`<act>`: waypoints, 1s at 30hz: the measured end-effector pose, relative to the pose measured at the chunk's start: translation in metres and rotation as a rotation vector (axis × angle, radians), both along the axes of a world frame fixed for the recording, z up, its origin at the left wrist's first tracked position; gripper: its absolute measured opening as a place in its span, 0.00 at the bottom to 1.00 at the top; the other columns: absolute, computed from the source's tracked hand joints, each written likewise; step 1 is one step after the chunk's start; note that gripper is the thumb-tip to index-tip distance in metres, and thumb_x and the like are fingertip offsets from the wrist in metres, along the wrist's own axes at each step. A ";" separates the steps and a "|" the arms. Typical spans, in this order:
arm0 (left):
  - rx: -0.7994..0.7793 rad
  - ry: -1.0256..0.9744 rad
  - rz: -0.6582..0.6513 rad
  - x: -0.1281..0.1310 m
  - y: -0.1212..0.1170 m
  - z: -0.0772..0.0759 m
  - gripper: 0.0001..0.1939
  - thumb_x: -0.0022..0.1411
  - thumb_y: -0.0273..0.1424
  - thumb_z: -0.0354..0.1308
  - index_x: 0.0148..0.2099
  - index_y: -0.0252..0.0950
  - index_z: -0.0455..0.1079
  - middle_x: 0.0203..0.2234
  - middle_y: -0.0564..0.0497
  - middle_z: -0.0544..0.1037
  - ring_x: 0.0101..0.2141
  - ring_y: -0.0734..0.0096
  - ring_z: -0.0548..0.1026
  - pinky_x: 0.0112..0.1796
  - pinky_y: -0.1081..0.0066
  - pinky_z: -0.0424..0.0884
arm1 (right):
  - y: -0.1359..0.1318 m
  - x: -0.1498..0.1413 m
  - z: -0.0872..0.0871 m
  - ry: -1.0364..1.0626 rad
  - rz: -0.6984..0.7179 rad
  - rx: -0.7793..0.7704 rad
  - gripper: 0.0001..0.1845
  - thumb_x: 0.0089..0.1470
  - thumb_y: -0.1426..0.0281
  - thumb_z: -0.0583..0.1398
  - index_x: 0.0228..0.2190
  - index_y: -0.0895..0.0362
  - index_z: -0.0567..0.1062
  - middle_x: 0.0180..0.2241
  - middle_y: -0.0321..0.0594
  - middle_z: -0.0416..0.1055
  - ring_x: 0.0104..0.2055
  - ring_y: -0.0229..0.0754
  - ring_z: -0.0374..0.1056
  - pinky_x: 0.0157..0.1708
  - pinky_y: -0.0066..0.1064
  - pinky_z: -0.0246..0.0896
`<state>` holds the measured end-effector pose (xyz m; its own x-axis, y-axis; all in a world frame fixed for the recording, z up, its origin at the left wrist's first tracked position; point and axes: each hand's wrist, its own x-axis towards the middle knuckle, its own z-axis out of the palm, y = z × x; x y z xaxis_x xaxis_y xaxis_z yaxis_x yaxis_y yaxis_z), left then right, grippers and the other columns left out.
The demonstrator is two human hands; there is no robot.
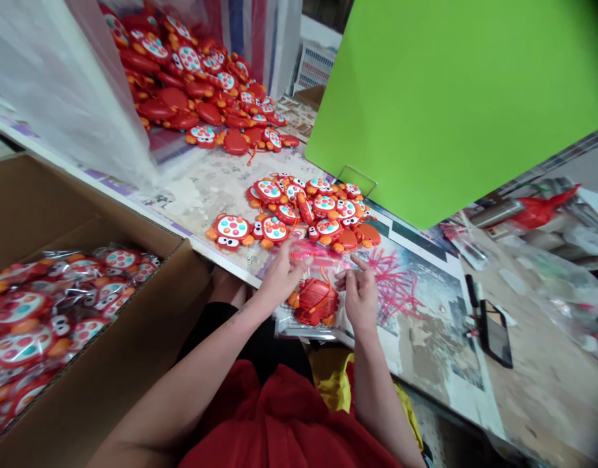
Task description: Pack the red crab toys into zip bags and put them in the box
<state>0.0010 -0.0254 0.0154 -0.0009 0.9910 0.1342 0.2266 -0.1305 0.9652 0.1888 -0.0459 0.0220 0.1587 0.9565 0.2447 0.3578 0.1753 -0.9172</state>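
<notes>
A clear plastic bag (285,325) lies at the table's near edge with a red crab toy (317,301) in it, its back side up and an orange cord loop over it. My left hand (283,272) is at the bag's upper left, thumb and fingers pinched on its pink-striped top edge. On the other side, my right hand (361,291) is beside the bag's upper right, its fingers apart and partly bent. Just beyond my hands is a pile of loose crab toys (325,207) with white, dotted faces.
A large bag (128,140) spills more crab toys at the back left. At lower left, a cardboard box (179,260) holds bagged toys. A green board (426,117) stands at the back right. Pink strips (389,286) and a phone (495,333) lie rightward.
</notes>
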 end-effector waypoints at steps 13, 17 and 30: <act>-0.072 -0.202 -0.350 -0.005 0.010 -0.023 0.14 0.65 0.35 0.55 0.48 0.35 0.74 0.45 0.46 0.80 0.46 0.62 0.77 0.48 0.67 0.70 | 0.018 -0.019 0.013 -0.615 0.130 0.343 0.14 0.62 0.68 0.58 0.48 0.53 0.77 0.42 0.44 0.79 0.48 0.49 0.70 0.51 0.44 0.65; -0.009 -0.096 -0.340 -0.008 0.010 -0.023 0.14 0.66 0.33 0.53 0.49 0.36 0.75 0.45 0.47 0.81 0.47 0.61 0.77 0.50 0.66 0.70 | 0.028 -0.035 0.014 -0.786 0.213 0.331 0.19 0.61 0.69 0.58 0.53 0.56 0.75 0.45 0.48 0.78 0.51 0.52 0.67 0.52 0.45 0.63; -0.017 0.056 -0.349 -0.008 0.003 -0.021 0.14 0.67 0.31 0.50 0.44 0.36 0.78 0.35 0.50 0.83 0.40 0.63 0.79 0.44 0.68 0.72 | 0.043 -0.036 0.008 -0.676 0.209 0.250 0.12 0.52 0.73 0.58 0.39 0.52 0.76 0.35 0.41 0.76 0.41 0.49 0.66 0.47 0.44 0.59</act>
